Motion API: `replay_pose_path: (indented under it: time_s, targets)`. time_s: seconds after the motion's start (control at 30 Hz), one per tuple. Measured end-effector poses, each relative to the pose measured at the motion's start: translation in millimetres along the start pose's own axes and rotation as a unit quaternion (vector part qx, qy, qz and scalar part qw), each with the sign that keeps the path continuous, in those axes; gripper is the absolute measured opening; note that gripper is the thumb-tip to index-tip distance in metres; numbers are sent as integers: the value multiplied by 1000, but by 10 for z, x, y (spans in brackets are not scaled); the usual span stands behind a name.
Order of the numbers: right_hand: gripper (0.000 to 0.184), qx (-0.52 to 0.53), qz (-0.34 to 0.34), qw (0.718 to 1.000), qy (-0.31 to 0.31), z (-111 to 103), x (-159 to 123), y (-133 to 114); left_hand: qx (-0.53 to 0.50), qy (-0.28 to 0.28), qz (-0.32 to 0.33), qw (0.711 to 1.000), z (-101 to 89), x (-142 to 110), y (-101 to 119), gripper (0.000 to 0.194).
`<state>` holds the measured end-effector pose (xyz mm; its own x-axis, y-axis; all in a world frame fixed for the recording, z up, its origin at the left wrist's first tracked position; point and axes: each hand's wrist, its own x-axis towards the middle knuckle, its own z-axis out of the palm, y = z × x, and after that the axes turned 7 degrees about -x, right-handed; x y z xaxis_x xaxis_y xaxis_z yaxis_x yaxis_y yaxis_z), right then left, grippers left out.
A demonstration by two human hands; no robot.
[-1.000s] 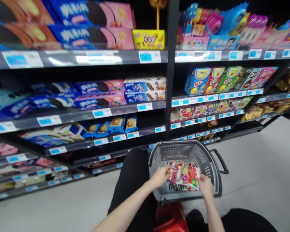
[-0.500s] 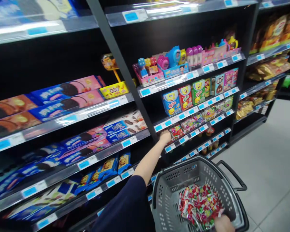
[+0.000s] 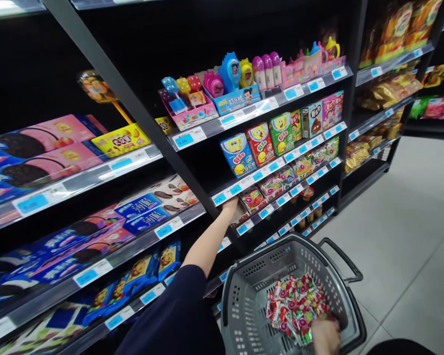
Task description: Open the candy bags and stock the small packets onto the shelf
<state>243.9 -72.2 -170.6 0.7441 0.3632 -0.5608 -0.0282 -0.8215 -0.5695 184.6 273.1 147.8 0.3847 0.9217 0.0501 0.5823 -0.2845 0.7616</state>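
My left hand point(image 3: 230, 205) reaches up into a low shelf, beside red strawberry sweet packets point(image 3: 254, 198); its fingers are hidden behind the shelf lip. My right hand point(image 3: 324, 336) rests low in the grey shopping basket point(image 3: 244, 276), on a pile of red and green sweet packets point(image 3: 295, 306). Its fingers are mostly cut off by the frame edge.
Black shelves with blue price tags hold biscuit boxes point(image 3: 40, 148) at left, cartoon snack boxes point(image 3: 261, 143) and toy sweets point(image 3: 229, 79) in the middle. More bagged goods point(image 3: 388, 93) stand at right. Pale floor tiles point(image 3: 410, 222) stretch to the right of the basket.
My left hand left the basket and reached up to the shelf, then went a little deeper. The view swung right and up. My right hand stays in the basket.
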Motion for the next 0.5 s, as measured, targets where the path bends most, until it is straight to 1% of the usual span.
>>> replay_pose_path:
  time_s: [0.03, 0.07, 0.1, 0.17, 0.2, 0.23, 0.27, 0.3, 0.33, 0.37, 0.4, 0.43, 0.5]
  targets:
    - [35, -16, 27, 999, 14, -13, -23, -44, 33, 9, 6, 999, 40, -52, 0, 22]
    - [33, -22, 32, 999, 20, -29, -44, -93, 68, 20, 14, 997, 82, -129, -1, 19]
    - [30, -15, 20, 1000, 15, -43, -62, -148, 101, 31, 24, 994, 120, -230, -1, 18]
    - [21, 36, -15, 999, -28, -60, -109, -270, 152, 45, 44, 986, 162, -496, 8, 17]
    - [18, 82, -21, 995, -58, -63, -147, -338, 170, 50, 54, 983, 156, -651, 19, 18]
    - [16, 139, -18, 985, -95, -65, -198, -411, 187, 51, 64, 979, 128, -814, 34, 19]
    - [17, 204, -11, 969, -139, -72, -267, -490, 202, 51, 75, 975, 79, -982, 52, 21]
    - [19, 273, -8, 944, -186, -89, -355, -573, 224, 48, 92, 969, 13, -1151, 69, 23]
    - [23, 334, -6, 912, -237, -123, -461, -659, 268, 41, 127, 954, -63, -1321, 82, 26]
    - [29, 385, -8, 877, -287, -177, -583, -746, 297, 35, 162, 941, -140, -1492, 88, 28]
    - [35, 427, -18, 837, -341, -251, -718, -831, 303, 32, 189, 933, -211, -1665, 84, 30]
    - [42, 455, -27, 796, -399, -344, -861, -913, 292, 35, 205, 934, -268, -1840, 68, 29]
    - [55, 483, -50, 719, -497, -558, -1151, -1052, 212, 39, 196, 957, -326, -2189, -2, 25]
